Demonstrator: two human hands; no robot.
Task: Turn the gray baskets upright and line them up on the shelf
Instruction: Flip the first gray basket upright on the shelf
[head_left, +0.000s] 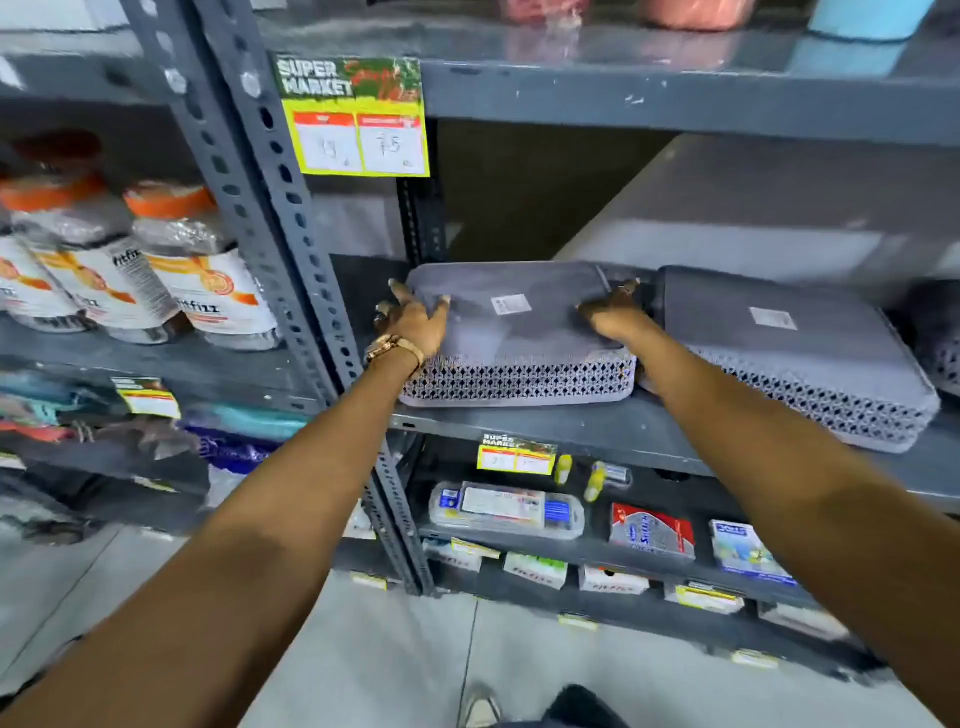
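Observation:
A gray basket with a lattice wall lies upside down on the dark shelf, its flat bottom up with a white sticker. My left hand grips its left end and my right hand grips its right end. A second gray basket lies upside down just to the right, almost touching the first. Part of a third gray basket shows at the right edge of the view.
A perforated steel upright stands just left of the baskets. A yellow price tag hangs from the upper shelf. Bottles fill the left bay. Small packaged goods sit on the shelves below.

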